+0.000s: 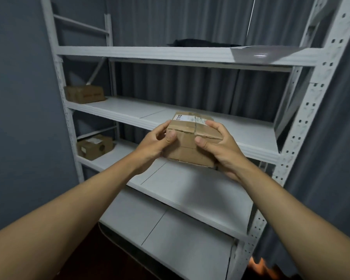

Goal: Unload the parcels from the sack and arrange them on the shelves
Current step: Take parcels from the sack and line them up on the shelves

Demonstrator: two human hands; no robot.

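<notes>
Both hands on one cardboard parcel (192, 142), held in the air in front of the white shelving unit (303, 122); left hand (156, 144) grips its left side, thumb on the near face, fingers curled round the far edge; right hand (214, 146) grips the right side the same way, thumb on the near face; label and tape on the parcel's top, facing up and away from the grip. Parcel not yet resting on anything; looks level with the front lip of the middle shelf (210, 126), which lies just beyond the grip. Progress, judged from what shows: two brown parcels already shelved, one box (84, 94) up and far left of the grip, another box (94, 146) at grip height, well apart to the left; a dark flat item (202, 42) on the top shelf above the grip, cannot tell what. Sack not in view, so how many parcels are left cannot be told; most shelf space is unfilled; this one likely third to go down.
</notes>
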